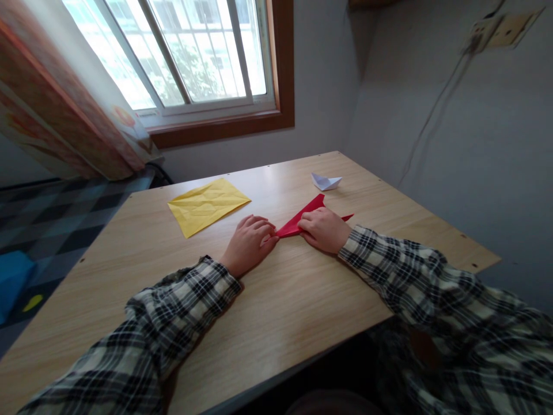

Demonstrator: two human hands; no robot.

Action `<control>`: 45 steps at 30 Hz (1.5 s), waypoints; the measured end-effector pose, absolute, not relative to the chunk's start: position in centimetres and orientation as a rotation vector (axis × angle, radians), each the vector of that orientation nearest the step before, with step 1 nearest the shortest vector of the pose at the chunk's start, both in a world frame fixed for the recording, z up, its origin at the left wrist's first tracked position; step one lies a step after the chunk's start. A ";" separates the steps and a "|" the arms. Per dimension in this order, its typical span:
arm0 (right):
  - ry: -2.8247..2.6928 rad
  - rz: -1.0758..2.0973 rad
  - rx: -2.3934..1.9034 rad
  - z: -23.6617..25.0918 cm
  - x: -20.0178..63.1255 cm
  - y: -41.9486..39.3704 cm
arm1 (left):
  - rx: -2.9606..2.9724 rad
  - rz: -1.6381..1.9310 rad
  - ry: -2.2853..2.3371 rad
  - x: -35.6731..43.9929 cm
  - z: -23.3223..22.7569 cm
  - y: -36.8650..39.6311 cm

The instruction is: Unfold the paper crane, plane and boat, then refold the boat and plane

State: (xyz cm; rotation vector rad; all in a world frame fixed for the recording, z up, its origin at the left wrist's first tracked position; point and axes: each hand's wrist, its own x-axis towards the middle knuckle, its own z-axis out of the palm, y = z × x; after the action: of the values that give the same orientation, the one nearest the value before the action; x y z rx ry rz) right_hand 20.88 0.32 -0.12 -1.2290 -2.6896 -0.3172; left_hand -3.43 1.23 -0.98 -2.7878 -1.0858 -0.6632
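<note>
A folded piece of red paper [298,222] lies on the wooden table between my two hands. One pointed end reaches up toward the back, and a thin red tip shows to the right of my right hand. My left hand [253,241] pinches the paper's left corner between thumb and fingers. Pressed down over the paper's right part is my right hand [325,229], its fingers curled on the red surface and hiding some of the folds.
Creased yellow paper [209,206] lies flat on the table [242,340] at the back left. A small white paper boat [326,182] stands at the back right. Beyond the table are a window [190,57], a curtain [64,86] and a wall socket [484,36] with a cord.
</note>
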 end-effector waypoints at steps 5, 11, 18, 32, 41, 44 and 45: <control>-2.697 -0.318 -1.282 0.2 20.8 0.2 | -2.775 -0.643 -1.125 -3.4 -0.9 1.2; -2.687 -0.344 -1.270 0.6 20.8 -0.2 | -2.769 -0.623 -1.177 -3.4 -0.9 1.2; -2.680 -0.342 -1.217 0.4 21.0 -0.1 | -2.832 -0.601 -1.162 -3.5 -1.2 1.6; -2.628 -0.387 -1.280 0.1 21.5 0.8 | -2.947 -0.598 -1.122 -3.4 -1.3 1.6; -2.611 -0.332 -1.231 0.0 22.5 2.1 | -2.955 -0.592 -1.170 -3.5 -1.2 1.5; -2.628 -0.236 -1.251 -0.3 22.9 2.6 | -2.956 -0.567 -1.186 -3.4 -1.2 1.4; -2.640 -0.207 -1.260 -0.4 22.9 2.8 | -2.957 -0.561 -1.189 -3.4 -1.1 1.4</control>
State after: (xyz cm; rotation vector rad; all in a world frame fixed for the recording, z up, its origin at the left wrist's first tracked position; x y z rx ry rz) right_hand 22.91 2.76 -0.37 -1.2599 -2.6397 -0.2067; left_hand -3.40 1.39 -1.13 -2.9575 -1.1893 -0.5614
